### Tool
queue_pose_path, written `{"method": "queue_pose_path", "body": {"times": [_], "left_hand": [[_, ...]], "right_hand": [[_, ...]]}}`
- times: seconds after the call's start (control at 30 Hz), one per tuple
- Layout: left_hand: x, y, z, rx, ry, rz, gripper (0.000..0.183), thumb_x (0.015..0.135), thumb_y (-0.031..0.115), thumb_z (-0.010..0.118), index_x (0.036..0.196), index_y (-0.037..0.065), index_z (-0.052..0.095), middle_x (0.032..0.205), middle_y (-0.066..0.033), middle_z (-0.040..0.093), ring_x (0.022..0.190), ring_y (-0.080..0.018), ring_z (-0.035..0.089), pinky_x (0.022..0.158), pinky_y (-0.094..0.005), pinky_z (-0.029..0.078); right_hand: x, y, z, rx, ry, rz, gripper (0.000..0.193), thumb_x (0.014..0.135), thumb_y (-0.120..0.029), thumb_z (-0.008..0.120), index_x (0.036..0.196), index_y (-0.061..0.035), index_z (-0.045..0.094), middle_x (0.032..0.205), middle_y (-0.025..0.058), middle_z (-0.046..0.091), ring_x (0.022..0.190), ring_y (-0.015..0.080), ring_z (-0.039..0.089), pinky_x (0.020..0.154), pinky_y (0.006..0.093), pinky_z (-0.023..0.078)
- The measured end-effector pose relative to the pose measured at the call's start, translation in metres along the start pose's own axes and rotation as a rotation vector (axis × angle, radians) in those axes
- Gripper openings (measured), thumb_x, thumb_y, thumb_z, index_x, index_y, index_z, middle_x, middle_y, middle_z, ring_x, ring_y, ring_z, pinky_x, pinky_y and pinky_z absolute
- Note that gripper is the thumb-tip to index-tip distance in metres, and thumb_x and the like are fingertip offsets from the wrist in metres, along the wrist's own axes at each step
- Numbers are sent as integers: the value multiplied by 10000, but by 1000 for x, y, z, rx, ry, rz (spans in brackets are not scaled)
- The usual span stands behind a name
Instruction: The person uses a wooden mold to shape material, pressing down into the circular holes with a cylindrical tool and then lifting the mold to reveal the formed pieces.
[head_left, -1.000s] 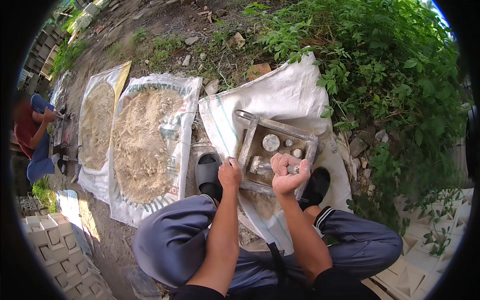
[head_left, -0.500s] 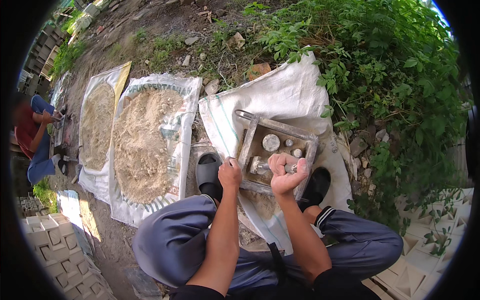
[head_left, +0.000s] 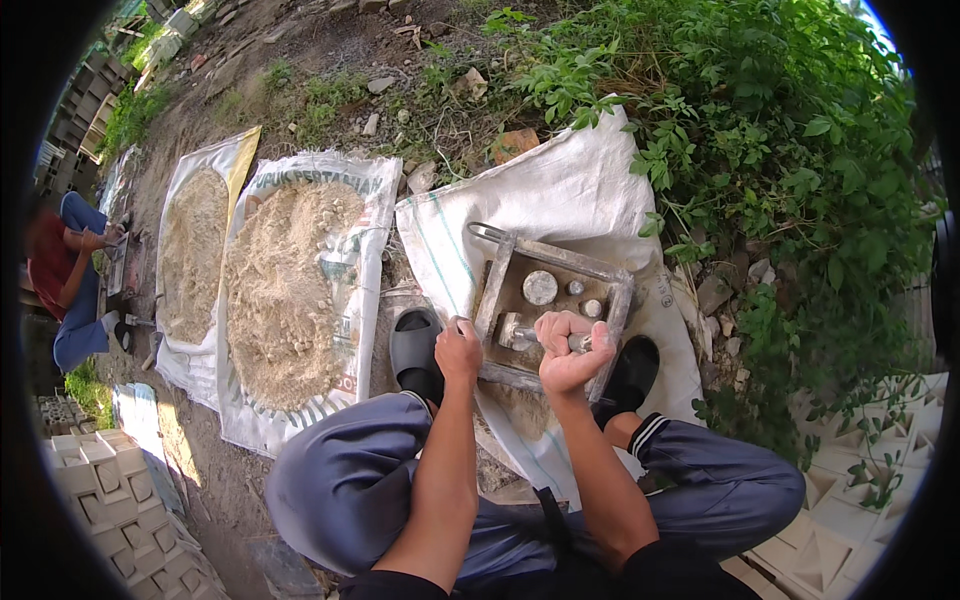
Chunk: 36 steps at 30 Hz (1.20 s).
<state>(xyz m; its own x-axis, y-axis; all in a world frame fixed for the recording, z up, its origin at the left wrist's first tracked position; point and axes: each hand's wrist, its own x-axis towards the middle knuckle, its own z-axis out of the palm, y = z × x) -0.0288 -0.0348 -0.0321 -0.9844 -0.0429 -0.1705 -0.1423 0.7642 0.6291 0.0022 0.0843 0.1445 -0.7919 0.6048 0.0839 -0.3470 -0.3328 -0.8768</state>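
Observation:
A square mould frame (head_left: pixel 626 300) with pale, dusty bars lies on a white woven sack (head_left: pixel 600 180) between my feet. Inside it, round pegs stand up from the floor, the largest a pale disc (head_left: pixel 540 288). My right hand (head_left: pixel 572 362) is wrapped round the handle of a hammer-like tool, whose blunt, dusty head (head_left: pixel 513 331) is over the front left part of the mould. Fingers curled, my left hand (head_left: pixel 458 352) is closed at the mould's left front side; what it grips is hidden.
Left of the mould, two more sacks carry heaps of pale sandy material (head_left: pixel 285 290). A seated person (head_left: pixel 70 265) works at the far left. Leafy plants (head_left: pixel 770 150) crowd the right side. Patterned pale blocks (head_left: pixel 115 490) are stacked at lower left, others (head_left: pixel 860 500) at lower right.
My hands, the tool and the mould keep nearly the same places; the whole picture has shifted slightly. The hands of the person at the far left have moved a little.

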Motion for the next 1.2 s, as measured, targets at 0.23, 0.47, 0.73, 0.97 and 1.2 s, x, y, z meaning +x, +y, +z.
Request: {"method": "queue_pose_path", "body": {"times": [0.23,0.47,0.73,0.97,1.2], "left_hand": [[-8,2,-8,-3,-77,-55,346,910,253,367,904,51,648,868,-238,653,832,-423,613,789,-511,463],[-8,3,-10,3,-69,-72,351,910,260,365,922,48,644,867,-249,648,837,-432,606,787,-516,460],[-5,3,-6,19,-20,-52,358,909,264,367,935,31,637,871,-251,648,834,-440,608,787,-517,462],[0,-1,-6,17,-10,-25,350,905,262,371,924,42,642,863,-254,647,825,-432,615,771,-518,470],[0,4,-9,0,-57,-55,341,903,255,382,923,36,642,867,-259,644,854,-433,606,794,-512,461]], "right_hand": [[0,-9,-11,122,61,-28,492,893,-413,274,514,-104,221,478,4,235,470,143,235,497,304,242],[0,-8,-14,99,63,-15,518,873,-473,284,517,-102,222,479,-2,238,468,143,220,508,294,223],[0,-3,-14,75,23,-16,496,882,-432,277,518,-99,220,481,4,240,487,150,238,525,317,270],[5,-10,-18,236,74,8,488,884,-404,295,514,-91,239,481,11,253,488,166,257,528,317,283],[2,-15,0,153,94,-23,492,899,-392,276,508,-97,228,473,6,251,469,153,249,498,311,259]]}}
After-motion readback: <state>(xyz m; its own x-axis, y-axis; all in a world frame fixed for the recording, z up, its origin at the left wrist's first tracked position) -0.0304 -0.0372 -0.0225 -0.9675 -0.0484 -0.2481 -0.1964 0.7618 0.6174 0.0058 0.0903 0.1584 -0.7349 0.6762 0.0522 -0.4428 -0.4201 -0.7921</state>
